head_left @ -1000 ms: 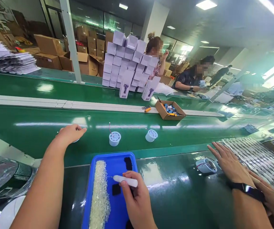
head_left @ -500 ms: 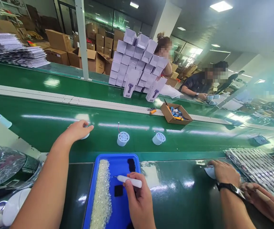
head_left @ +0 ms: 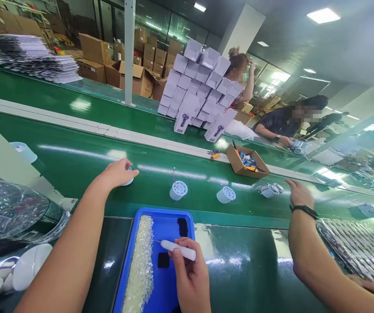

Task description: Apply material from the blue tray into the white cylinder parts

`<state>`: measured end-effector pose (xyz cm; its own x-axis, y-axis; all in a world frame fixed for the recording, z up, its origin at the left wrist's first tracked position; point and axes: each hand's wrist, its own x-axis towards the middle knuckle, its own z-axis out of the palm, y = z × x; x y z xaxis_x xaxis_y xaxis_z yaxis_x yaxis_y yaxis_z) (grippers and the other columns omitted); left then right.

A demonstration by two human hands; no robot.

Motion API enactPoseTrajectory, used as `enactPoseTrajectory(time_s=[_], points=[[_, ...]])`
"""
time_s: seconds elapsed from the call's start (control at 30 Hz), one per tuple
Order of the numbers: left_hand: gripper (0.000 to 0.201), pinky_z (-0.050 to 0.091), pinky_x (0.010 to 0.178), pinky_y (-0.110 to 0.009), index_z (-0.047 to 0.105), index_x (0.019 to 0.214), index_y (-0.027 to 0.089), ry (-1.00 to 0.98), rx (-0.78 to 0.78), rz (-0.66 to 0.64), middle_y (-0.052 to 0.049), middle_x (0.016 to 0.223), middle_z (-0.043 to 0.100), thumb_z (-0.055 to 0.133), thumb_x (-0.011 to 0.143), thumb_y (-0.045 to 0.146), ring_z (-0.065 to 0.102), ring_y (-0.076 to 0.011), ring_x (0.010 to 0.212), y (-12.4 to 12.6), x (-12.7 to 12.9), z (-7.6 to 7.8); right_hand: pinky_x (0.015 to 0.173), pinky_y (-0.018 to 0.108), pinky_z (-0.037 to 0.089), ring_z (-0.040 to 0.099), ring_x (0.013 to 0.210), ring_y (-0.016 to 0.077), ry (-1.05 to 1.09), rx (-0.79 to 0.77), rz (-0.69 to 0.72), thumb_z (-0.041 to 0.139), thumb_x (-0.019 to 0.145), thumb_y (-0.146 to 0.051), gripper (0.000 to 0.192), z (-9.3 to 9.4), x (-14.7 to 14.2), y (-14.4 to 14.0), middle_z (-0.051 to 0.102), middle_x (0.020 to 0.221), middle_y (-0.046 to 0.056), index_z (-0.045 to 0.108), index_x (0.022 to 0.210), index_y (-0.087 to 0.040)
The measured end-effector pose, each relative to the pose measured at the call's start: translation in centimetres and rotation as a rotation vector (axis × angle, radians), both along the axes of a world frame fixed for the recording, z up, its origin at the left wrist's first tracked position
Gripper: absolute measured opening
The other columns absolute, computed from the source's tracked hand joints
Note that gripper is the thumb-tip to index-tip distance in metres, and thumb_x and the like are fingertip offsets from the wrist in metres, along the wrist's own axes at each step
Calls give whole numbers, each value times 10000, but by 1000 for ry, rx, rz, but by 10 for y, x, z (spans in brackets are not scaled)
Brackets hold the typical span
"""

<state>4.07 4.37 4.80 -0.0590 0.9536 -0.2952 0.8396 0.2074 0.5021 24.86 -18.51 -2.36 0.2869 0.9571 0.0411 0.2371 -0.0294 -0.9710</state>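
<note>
My left hand [head_left: 117,174] reaches out over the green conveyor belt [head_left: 76,161], its fingers closed on a small white round part [head_left: 128,180] that stands on the belt. My right hand [head_left: 190,274] holds a white pen-like tool [head_left: 178,250] over the blue tray [head_left: 170,219] in front of me. The tool's tip points left, toward a strip of small clear beads [head_left: 139,265]. Dark square pads [head_left: 163,260] lie in the tray beside the tool.
Two more white round parts [head_left: 178,190] [head_left: 225,194] ride the belt. A co-worker's hand with a black watch [head_left: 298,195] hovers by another part [head_left: 271,190]. A cardboard box [head_left: 248,161] and stacked white boxes [head_left: 200,87] lie beyond. White caps [head_left: 30,265] and a plastic bag [head_left: 14,213] sit at left.
The co-worker's hand picked a white part off the table at right and moved it onto the belt. My left hand stays on its part; my right hand barely moved.
</note>
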Motion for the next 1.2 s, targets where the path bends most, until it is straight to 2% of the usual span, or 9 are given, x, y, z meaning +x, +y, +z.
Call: enactPoseTrajectory(time_s=[0.1,0.23,0.33,0.4,0.53,0.7,0.9,1.03,1.2], points=[[522,440,839,-323,511,1119,176,-23,13,-18,-123,1225,555,551,693,475,533,-275,1105,0,1,0,751,294,504,629,852,183,-95,49,-11,481,894,-333,160,3,-1,-2,610,968,65,542,976,-210],[491,453,800,-302,510,1101,178,-46,24,-24,-124,1209,562,554,696,453,554,-261,1068,0,2,-2,590,232,446,557,641,136,-336,152,-6,463,900,-273,94,20,2,2,565,745,5,519,847,-220],[484,466,693,-255,480,1133,196,-86,17,-17,-117,1220,554,573,684,350,596,-222,973,1,2,-6,612,235,437,544,653,138,-438,161,90,447,910,-270,104,35,12,16,559,751,4,512,844,-223],[490,460,626,-236,460,1136,205,-118,13,-13,-114,1220,551,577,668,290,614,-197,894,1,1,-9,625,245,442,555,679,145,-438,138,74,430,919,-303,121,40,21,30,575,782,13,511,880,-221],[364,439,582,-239,473,963,203,-121,62,-15,-95,1102,588,597,631,290,609,-180,790,3,-1,-13,625,271,451,566,682,158,-356,121,-42,389,926,-381,199,35,34,53,581,778,21,490,931,-209],[217,374,525,-250,429,727,210,-14,110,-54,-55,875,582,588,627,320,560,-190,742,2,1,-11,635,291,452,560,675,164,-332,114,-34,397,915,-406,228,25,33,64,572,762,23,494,926,-200],[227,320,496,-254,386,679,215,-15,119,-33,-37,788,535,584,659,324,518,-177,685,0,7,-7,595,272,432,528,638,152,-393,102,-23,400,917,-395,215,24,30,65,561,734,13,496,915,-202],[232,330,547,-267,379,666,211,12,168,-32,-45,772,526,577,687,331,515,-192,721,3,8,-11,554,251,408,504,593,144,-443,111,-17,406,919,-376,199,25,28,63,546,684,-3,494,860,-207],[210,338,593,-280,381,652,210,-6,224,-32,-44,756,513,572,678,292,514,-207,759,7,14,-18,577,229,423,515,613,130,-469,145,139,438,911,-321,142,34,28,62,563,720,-3,506,854,-211]])
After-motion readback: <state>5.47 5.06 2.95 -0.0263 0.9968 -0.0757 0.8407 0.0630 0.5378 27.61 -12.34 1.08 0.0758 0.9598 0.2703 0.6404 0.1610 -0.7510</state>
